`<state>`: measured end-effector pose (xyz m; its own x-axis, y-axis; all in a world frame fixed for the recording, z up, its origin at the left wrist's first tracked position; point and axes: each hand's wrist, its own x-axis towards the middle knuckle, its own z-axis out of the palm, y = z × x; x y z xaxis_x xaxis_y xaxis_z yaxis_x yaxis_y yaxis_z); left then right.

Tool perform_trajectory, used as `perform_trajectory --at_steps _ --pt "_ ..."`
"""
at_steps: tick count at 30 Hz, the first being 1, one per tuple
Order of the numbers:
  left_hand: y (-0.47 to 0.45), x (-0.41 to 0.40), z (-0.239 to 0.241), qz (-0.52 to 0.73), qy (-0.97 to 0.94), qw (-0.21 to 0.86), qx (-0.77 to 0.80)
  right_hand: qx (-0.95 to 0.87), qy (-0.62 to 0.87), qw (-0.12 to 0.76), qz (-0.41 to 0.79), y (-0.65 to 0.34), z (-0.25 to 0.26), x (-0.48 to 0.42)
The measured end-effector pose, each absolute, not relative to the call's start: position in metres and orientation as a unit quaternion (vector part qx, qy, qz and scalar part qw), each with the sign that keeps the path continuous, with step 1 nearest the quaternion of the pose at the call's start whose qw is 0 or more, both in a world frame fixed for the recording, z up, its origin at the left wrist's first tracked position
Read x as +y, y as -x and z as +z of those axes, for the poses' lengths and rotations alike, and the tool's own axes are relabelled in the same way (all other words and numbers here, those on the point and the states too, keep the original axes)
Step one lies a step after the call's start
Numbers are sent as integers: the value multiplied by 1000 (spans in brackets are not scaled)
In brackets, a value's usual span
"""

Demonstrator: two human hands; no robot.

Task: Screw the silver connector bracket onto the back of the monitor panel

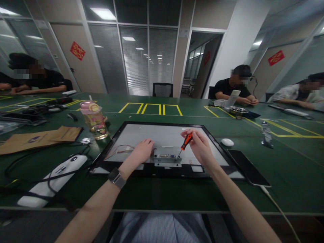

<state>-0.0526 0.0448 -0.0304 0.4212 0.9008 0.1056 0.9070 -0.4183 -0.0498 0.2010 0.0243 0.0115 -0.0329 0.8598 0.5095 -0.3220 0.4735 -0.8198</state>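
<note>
A screwdriver (186,141) with an orange and black handle is held in the closed fingers of my right hand (201,146). Its shaft points down and left to the right end of a metal bracket (165,161) fitted with connector ports. My left hand (143,151), with a watch on the wrist, grips the bracket's left end; its fingertips are partly hidden. Beneath both hands lies a black-framed flat display panel (126,135), its pale back facing up. Thin wires (118,148) run over the panel left of my left hand.
Left of the panel stand a pink-lidded cup (92,118), a brown paper bag (43,138) and a white power strip (54,180) with black cables. On the right lie a phone (248,167) on a cable and a white mouse (227,142). Other people sit across the table.
</note>
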Motion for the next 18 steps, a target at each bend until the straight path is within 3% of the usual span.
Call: perform_trajectory --at_steps 18 --pt "51 44 -29 -24 839 47 -542 -573 245 625 471 -203 12 22"
